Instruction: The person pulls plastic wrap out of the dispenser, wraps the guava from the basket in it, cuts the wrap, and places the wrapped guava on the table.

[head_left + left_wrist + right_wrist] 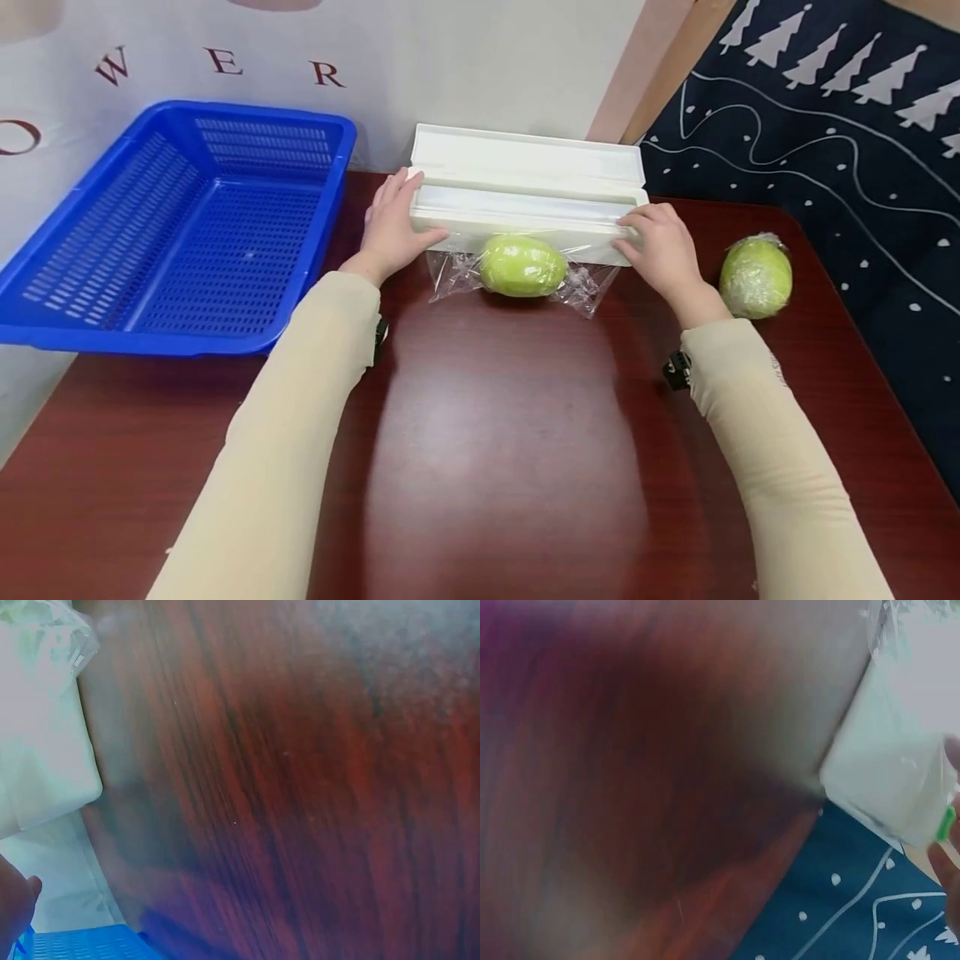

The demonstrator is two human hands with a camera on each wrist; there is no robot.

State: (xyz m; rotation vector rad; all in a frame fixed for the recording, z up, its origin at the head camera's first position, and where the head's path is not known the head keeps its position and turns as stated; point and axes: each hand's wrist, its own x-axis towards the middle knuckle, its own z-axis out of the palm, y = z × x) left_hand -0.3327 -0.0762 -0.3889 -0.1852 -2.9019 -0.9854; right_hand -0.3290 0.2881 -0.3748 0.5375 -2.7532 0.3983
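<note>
A long white cling film dispenser box lies at the back of the table with its lid raised. The left hand grips the box's left end, thumb at the front and fingers over the top. At the opposite end, the right hand holds the right corner between thumb and fingers; a small green piece shows beside these fingers in the right wrist view. Against the box's front sits a yellow-green oval fruit, covered by clear cling film that spreads out crumpled on both sides.
A blue plastic basket stands at the left. Another fruit wrapped in film rests on the dark red table, right of the right hand. Behind are a white printed sheet and a navy cloth with tree patterns.
</note>
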